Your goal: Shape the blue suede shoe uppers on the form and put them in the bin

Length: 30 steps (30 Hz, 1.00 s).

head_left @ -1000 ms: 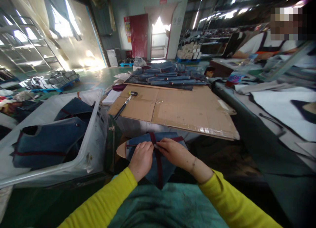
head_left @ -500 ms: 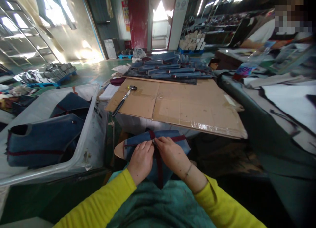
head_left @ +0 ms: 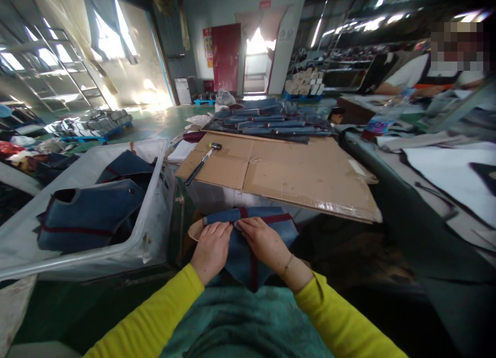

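Note:
A blue fabric piece with dark red strips (head_left: 242,262) lies across my lap, below the cardboard's front edge. My left hand (head_left: 212,248) is closed on its upper left part, fingers bent over the cloth. Close beside it, my right hand (head_left: 265,243) pinches the same piece near the crossing of the strips. The fingertips of both hands nearly meet, and they hide the exact spot they grip. A pinkish-tan flap (head_left: 196,230) sticks out at the piece's left end.
A hammer (head_left: 203,164) rests on the cardboard sheet (head_left: 294,172), with stacked blue pieces (head_left: 271,121) behind. At left, a white bin (head_left: 157,203) holds blue pieces (head_left: 89,213). A bottle (head_left: 377,124) stands on the right table; a person (head_left: 411,74) is beyond.
Both hands have shifted slightly left along the blue piece, uncovering more of the dark red strip below the right hand. The camera view has tilted and moved a little.

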Each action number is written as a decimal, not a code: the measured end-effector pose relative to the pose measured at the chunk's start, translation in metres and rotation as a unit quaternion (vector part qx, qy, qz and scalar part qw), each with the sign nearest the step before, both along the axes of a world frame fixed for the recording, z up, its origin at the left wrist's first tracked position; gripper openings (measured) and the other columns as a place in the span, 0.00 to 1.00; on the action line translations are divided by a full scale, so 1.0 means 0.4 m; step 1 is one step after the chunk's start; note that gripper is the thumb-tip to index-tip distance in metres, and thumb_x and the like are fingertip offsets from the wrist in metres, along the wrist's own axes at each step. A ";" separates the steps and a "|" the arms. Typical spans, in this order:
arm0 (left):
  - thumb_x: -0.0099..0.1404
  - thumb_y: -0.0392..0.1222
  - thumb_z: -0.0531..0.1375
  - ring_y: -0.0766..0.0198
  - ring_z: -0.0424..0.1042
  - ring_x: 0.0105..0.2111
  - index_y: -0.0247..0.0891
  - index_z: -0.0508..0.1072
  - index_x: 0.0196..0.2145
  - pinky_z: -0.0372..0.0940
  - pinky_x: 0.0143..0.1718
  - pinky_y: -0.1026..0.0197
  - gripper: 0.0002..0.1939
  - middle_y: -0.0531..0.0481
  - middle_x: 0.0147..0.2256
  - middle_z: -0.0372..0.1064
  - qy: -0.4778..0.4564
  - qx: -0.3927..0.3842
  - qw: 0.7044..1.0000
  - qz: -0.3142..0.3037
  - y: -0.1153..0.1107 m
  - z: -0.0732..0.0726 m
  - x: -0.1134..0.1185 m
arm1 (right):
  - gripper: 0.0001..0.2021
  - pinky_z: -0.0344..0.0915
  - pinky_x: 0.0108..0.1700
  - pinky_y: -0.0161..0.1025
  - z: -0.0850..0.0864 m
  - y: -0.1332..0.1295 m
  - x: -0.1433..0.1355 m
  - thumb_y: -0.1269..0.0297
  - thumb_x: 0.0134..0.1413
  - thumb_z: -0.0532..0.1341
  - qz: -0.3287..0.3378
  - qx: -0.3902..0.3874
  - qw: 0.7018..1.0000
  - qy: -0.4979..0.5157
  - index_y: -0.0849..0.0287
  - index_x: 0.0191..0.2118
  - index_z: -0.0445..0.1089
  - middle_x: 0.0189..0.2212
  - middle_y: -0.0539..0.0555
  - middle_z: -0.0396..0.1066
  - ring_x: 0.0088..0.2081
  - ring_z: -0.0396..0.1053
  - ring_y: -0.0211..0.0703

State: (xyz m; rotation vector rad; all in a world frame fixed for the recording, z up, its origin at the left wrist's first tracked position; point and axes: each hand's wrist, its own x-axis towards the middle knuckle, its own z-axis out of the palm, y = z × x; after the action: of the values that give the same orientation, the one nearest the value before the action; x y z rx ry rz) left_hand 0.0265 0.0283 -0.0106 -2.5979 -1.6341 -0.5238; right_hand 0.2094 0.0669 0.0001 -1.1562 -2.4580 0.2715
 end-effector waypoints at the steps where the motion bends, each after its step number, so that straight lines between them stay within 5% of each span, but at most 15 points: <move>1: 0.66 0.33 0.48 0.56 0.63 0.51 0.37 0.64 0.54 0.59 0.52 0.49 0.19 0.43 0.50 0.66 0.002 -0.002 1.000 -0.001 0.000 0.000 -0.004 | 0.15 0.65 0.47 0.40 -0.002 -0.004 -0.011 0.73 0.59 0.51 -0.002 0.005 1.000 -0.006 0.60 0.48 0.69 0.44 0.57 0.70 0.47 0.63 0.43; 22: 0.67 0.37 0.49 0.57 0.64 0.50 0.39 0.65 0.52 0.60 0.51 0.50 0.17 0.45 0.50 0.66 -0.017 -0.008 0.991 0.131 -0.059 -0.037 -0.193 | 0.15 0.66 0.38 0.37 -0.009 0.005 -0.249 0.72 0.59 0.49 0.081 -0.001 0.994 -0.068 0.61 0.51 0.63 0.42 0.58 0.67 0.44 0.62 0.44; 26: 0.67 0.38 0.50 0.56 0.63 0.49 0.41 0.66 0.51 0.60 0.50 0.49 0.16 0.46 0.49 0.67 -0.039 -0.007 0.990 0.136 -0.067 -0.046 -0.199 | 0.15 0.66 0.35 0.36 0.003 0.009 -0.246 0.71 0.60 0.48 0.079 -0.011 0.993 -0.087 0.61 0.51 0.63 0.42 0.58 0.66 0.43 0.62 0.44; 30: 0.67 0.40 0.50 0.59 0.64 0.47 0.43 0.72 0.44 0.61 0.49 0.53 0.13 0.49 0.46 0.68 -0.054 -0.029 0.995 0.082 -0.018 -0.016 -0.201 | 0.14 0.65 0.38 0.36 0.011 0.007 -0.195 0.71 0.60 0.49 0.059 -0.020 0.994 -0.087 0.59 0.49 0.64 0.42 0.57 0.66 0.44 0.61 0.43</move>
State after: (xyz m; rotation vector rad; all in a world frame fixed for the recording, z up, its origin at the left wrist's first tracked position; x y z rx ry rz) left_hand -0.0537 0.0211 -0.0169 -2.4835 -1.9025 -0.6269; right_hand 0.1312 0.0696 0.0045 -1.0941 -2.6894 0.2642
